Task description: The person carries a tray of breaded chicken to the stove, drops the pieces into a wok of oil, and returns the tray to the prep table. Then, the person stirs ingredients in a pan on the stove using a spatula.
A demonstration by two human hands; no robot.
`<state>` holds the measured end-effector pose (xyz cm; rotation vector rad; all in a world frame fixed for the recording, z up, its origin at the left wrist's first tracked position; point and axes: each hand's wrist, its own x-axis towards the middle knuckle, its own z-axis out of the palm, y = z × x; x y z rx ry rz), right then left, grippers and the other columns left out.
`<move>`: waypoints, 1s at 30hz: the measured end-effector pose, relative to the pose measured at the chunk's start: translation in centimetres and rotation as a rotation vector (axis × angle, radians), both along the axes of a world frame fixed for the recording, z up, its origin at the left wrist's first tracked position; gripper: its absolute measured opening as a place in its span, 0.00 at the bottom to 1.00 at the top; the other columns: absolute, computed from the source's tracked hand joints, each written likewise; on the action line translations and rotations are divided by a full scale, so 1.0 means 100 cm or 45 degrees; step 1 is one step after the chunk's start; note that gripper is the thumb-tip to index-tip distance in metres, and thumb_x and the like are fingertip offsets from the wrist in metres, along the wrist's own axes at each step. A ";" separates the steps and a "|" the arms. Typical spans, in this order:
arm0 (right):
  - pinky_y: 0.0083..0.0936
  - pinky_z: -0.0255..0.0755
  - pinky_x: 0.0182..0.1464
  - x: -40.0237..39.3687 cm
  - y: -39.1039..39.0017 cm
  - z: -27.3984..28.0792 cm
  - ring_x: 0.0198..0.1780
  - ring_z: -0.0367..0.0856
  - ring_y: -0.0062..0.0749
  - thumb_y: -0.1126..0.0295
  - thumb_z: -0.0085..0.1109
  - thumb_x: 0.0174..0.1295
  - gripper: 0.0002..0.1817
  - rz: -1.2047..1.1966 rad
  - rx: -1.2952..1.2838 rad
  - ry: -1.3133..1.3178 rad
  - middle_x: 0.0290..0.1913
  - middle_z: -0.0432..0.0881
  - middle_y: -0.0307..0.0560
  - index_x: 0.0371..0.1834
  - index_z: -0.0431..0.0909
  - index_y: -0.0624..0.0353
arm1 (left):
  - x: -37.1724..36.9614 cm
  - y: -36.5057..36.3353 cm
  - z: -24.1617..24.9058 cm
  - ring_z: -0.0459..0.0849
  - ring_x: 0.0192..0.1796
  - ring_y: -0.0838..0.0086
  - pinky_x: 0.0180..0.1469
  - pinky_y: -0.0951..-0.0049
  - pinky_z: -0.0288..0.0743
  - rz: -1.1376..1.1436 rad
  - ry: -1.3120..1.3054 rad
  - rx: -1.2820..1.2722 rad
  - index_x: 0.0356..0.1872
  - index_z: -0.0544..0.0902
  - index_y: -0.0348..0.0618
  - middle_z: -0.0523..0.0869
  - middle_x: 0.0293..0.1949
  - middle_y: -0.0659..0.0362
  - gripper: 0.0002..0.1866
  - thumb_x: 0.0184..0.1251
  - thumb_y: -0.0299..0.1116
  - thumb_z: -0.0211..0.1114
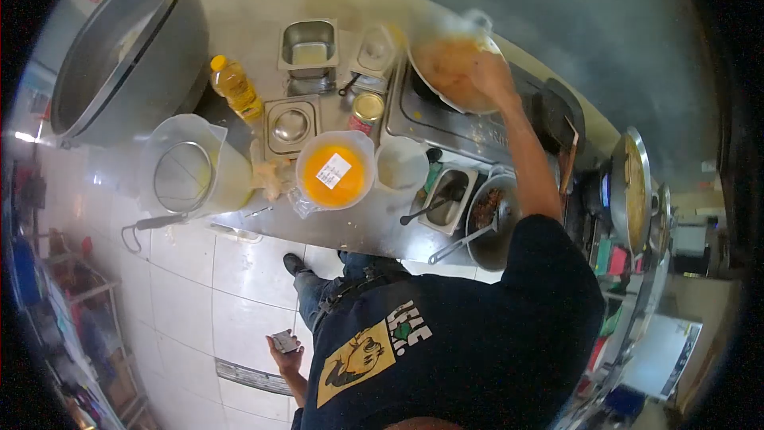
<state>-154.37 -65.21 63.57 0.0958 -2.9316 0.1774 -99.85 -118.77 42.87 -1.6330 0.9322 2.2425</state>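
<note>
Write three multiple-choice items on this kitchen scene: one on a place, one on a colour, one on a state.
1. Where is the right hand?
A. At the wok on the stove
B. On a fridge door
C. In a pocket

2. What colour is the liquid in the labelled jug?
A. Green
B. Orange
C. Blue

3. What is the left hand doing?
A. Gripping a ladle
B. Pressing flat on the counter
C. Holding a small flat object

Key: 1 A, the arm stretches out to the wok's rim. 2 B, the jug's contents show bright orange under its white label. 3 C, the fingers curl around the object down by the person's side.
</note>
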 end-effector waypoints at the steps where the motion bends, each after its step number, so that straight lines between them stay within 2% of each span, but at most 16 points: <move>1: 0.43 0.72 0.39 -0.002 -0.002 0.005 0.37 0.79 0.57 0.67 0.51 0.54 0.12 -0.205 0.053 -0.074 0.34 0.80 0.63 0.30 0.80 0.65 | 0.006 -0.004 -0.013 0.74 0.26 0.71 0.31 0.69 0.63 0.010 -0.009 0.081 0.40 0.81 0.47 0.80 0.24 0.61 0.37 0.56 0.73 0.45; 5: 0.43 0.71 0.38 -0.012 -0.012 0.007 0.33 0.79 0.57 0.68 0.51 0.53 0.12 -0.164 -0.059 0.049 0.30 0.80 0.63 0.25 0.79 0.66 | 0.015 -0.013 -0.031 0.73 0.27 0.72 0.32 0.69 0.63 -0.098 -0.096 0.204 0.40 0.81 0.48 0.78 0.24 0.63 0.36 0.57 0.71 0.45; 7: 0.44 0.71 0.37 -0.017 -0.008 -0.008 0.32 0.79 0.57 0.68 0.50 0.52 0.12 0.197 0.053 0.040 0.28 0.79 0.64 0.23 0.79 0.66 | 0.017 -0.016 -0.037 0.72 0.27 0.73 0.32 0.70 0.62 -0.033 -0.114 0.213 0.40 0.80 0.47 0.77 0.24 0.63 0.36 0.57 0.72 0.45; 8: 0.44 0.71 0.37 -0.011 -0.008 -0.005 0.32 0.79 0.57 0.68 0.50 0.52 0.12 0.205 0.061 0.038 0.28 0.79 0.64 0.23 0.79 0.66 | 0.018 -0.014 -0.037 0.72 0.27 0.73 0.32 0.70 0.62 -0.025 -0.115 0.221 0.40 0.80 0.47 0.77 0.24 0.63 0.36 0.57 0.72 0.45; 10: 0.45 0.71 0.36 0.008 -0.010 0.002 0.32 0.79 0.57 0.65 0.52 0.51 0.13 0.009 0.068 -0.029 0.28 0.79 0.64 0.24 0.80 0.65 | 0.016 -0.011 -0.031 0.72 0.27 0.73 0.31 0.71 0.62 0.020 -0.049 0.195 0.40 0.80 0.47 0.77 0.24 0.63 0.36 0.57 0.72 0.45; 12: 0.45 0.70 0.35 -0.007 -0.012 -0.003 0.32 0.78 0.57 0.65 0.53 0.51 0.13 0.023 0.091 0.011 0.27 0.78 0.63 0.24 0.80 0.65 | 0.019 -0.006 -0.029 0.72 0.27 0.73 0.31 0.71 0.62 0.020 -0.037 0.217 0.40 0.80 0.46 0.77 0.24 0.63 0.36 0.57 0.72 0.45; 15: 0.45 0.69 0.33 -0.011 -0.001 -0.016 0.32 0.77 0.57 0.64 0.53 0.50 0.13 0.112 0.140 0.055 0.26 0.78 0.63 0.25 0.80 0.64 | 0.020 -0.002 -0.029 0.72 0.27 0.73 0.31 0.71 0.63 -0.137 -0.087 0.159 0.43 0.80 0.46 0.77 0.25 0.63 0.37 0.57 0.71 0.45; 17: 0.45 0.68 0.33 -0.005 -0.007 -0.015 0.31 0.77 0.57 0.64 0.53 0.50 0.12 0.205 0.164 0.053 0.26 0.77 0.62 0.26 0.80 0.63 | 0.024 -0.003 -0.031 0.72 0.27 0.73 0.31 0.71 0.63 -0.069 -0.083 0.185 0.43 0.80 0.45 0.77 0.25 0.63 0.37 0.58 0.71 0.45; 20: 0.45 0.69 0.33 0.013 -0.013 -0.008 0.30 0.77 0.57 0.64 0.53 0.50 0.12 0.170 0.132 -0.020 0.26 0.78 0.61 0.25 0.79 0.62 | 0.026 -0.006 -0.038 0.71 0.27 0.74 0.31 0.71 0.63 0.018 -0.096 0.212 0.44 0.79 0.45 0.76 0.25 0.63 0.37 0.59 0.70 0.44; 23: 0.44 0.69 0.32 0.015 0.003 -0.020 0.30 0.77 0.57 0.63 0.55 0.50 0.12 0.068 0.179 -0.027 0.26 0.78 0.61 0.23 0.76 0.63 | 0.028 -0.006 -0.036 0.71 0.28 0.75 0.32 0.71 0.62 -0.094 -0.094 0.198 0.44 0.79 0.45 0.76 0.25 0.64 0.37 0.60 0.70 0.41; 25: 0.44 0.71 0.36 0.019 0.012 -0.020 0.33 0.79 0.55 0.60 0.59 0.51 0.15 0.115 0.136 -0.050 0.30 0.80 0.61 0.30 0.81 0.63 | 0.026 -0.006 -0.037 0.71 0.28 0.75 0.32 0.71 0.62 -0.079 -0.093 0.188 0.44 0.79 0.45 0.76 0.25 0.64 0.37 0.60 0.70 0.41; 26: 0.44 0.71 0.36 0.033 0.005 0.002 0.33 0.79 0.55 0.60 0.59 0.51 0.15 0.116 0.144 -0.051 0.30 0.80 0.61 0.30 0.81 0.63 | 0.027 -0.006 -0.038 0.71 0.28 0.75 0.32 0.71 0.61 -0.058 -0.099 0.171 0.44 0.79 0.46 0.76 0.25 0.63 0.37 0.60 0.70 0.41; 28: 0.44 0.72 0.37 0.065 -0.021 0.059 0.36 0.80 0.55 0.58 0.60 0.51 0.16 -0.133 0.174 -0.106 0.30 0.80 0.61 0.30 0.81 0.62 | 0.026 -0.004 -0.037 0.71 0.28 0.75 0.32 0.71 0.60 -0.017 -0.109 0.180 0.43 0.79 0.46 0.76 0.25 0.63 0.36 0.60 0.70 0.42; 30: 0.45 0.72 0.38 0.055 -0.002 0.050 0.37 0.80 0.56 0.58 0.59 0.52 0.16 -0.110 0.282 -0.194 0.31 0.80 0.61 0.31 0.82 0.62 | 0.026 -0.003 -0.039 0.71 0.28 0.75 0.31 0.71 0.60 -0.010 -0.083 0.222 0.43 0.79 0.46 0.76 0.25 0.63 0.36 0.60 0.70 0.42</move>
